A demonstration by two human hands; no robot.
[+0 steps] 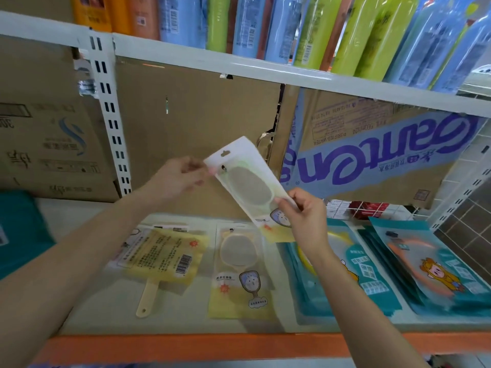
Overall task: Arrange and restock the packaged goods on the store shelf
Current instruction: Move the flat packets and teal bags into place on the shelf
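Your left hand (180, 179) pinches the top corner of a white-and-yellow plastic packet holding an oval hand mirror (249, 181). Your right hand (305, 211) pinches its lower edge. The packet is held tilted above the pale shelf with an orange front lip (186, 343), over two matching packets (240, 272) lying flat, with teal packets (377, 293) just beside them.

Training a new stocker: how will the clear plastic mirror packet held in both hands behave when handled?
Probably light: left hand and right hand pinch the clear plastic mirror packet by its ends. Likely stiff; it spans between them without sagging. Glossy film may slip.
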